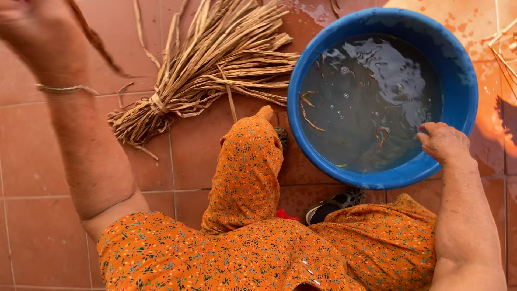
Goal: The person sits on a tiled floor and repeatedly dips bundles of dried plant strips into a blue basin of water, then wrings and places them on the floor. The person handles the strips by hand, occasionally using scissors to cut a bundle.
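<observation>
My left hand [37, 32] is raised at the top left, blurred, closed on a thin dried strand [99, 46] that trails down to the right. My right hand [442, 141] rests on the near rim of a blue basin [463, 81], fingers curled down toward the water; whether it holds anything is hidden. The basin holds dark water with a few soaking strands [312, 116]. A tied bundle of dried fibre strips [215, 59] lies on the tiled floor between my hands, fanning out toward the basin.
Reddish floor tiles [32, 151] surround everything. My knees in orange flowered cloth [245, 167] fill the lower middle. A dark sandal [334, 205] sits under the basin's near edge. A thin woven frame [506, 51] shows at the right edge.
</observation>
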